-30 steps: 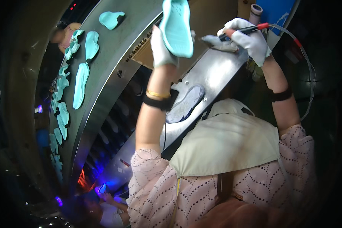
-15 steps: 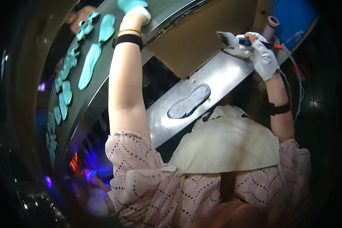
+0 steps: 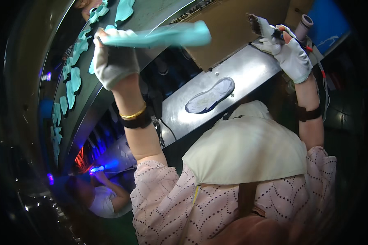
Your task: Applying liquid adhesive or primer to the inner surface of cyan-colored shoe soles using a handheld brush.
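Note:
My left hand (image 3: 115,61), in a white glove, grips one end of a teal shoe sole (image 3: 159,36) and holds it flat above the conveyor belt (image 3: 110,92). My right hand (image 3: 291,55), also gloved, is closed on a red-and-black brush tool (image 3: 270,29) with a dark bristled tip, raised over the steel work plate (image 3: 233,73). On that plate lies a sole-shaped template (image 3: 210,96), with nothing on it. A cable (image 3: 324,81) runs down from the tool beside my right wrist.
Several teal soles (image 3: 71,83) lie in a row along the curved belt at the left. A brown board (image 3: 229,24) stands behind the plate, with a blue panel (image 3: 327,20) and a grey tube (image 3: 303,24) at top right. Another person (image 3: 104,198) sits at lower left near blue lights.
My left hand reached up to the belt half a second ago and has come back down with a teal sole in it. My right hand has stayed raised with the brush tool.

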Available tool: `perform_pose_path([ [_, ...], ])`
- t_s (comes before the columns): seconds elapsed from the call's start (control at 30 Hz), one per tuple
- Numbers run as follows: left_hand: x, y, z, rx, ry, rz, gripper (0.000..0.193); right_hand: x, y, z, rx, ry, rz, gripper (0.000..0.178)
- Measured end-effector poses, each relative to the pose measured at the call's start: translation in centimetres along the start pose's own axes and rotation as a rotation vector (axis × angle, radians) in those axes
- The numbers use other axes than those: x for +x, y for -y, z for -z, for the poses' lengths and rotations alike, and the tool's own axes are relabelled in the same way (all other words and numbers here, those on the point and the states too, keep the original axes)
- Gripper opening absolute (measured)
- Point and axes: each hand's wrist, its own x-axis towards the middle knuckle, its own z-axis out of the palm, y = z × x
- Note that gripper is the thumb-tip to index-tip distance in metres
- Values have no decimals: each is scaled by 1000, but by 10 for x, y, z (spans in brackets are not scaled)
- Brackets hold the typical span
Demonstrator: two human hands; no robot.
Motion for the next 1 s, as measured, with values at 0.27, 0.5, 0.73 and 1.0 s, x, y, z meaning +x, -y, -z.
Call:
perform_pose_path([
  [0.27, -96, 160, -37, -489, -394, 669, 53, -33, -34, -35, -472, -14, -280, 20],
  [0.5, -102, 183, -55, -527, -527, 829, 75, -20, -57, -18, -564, -136, 34, 18],
  [0.73, -108, 214, -26, -205, -633, 624, 67, -26, -77, -34, -665, 89, 173, 17],
  [1.0, -100, 191, -27, -350, -516, 753, 73, -39, -73, -33, -1050, 210, 168, 14],
])
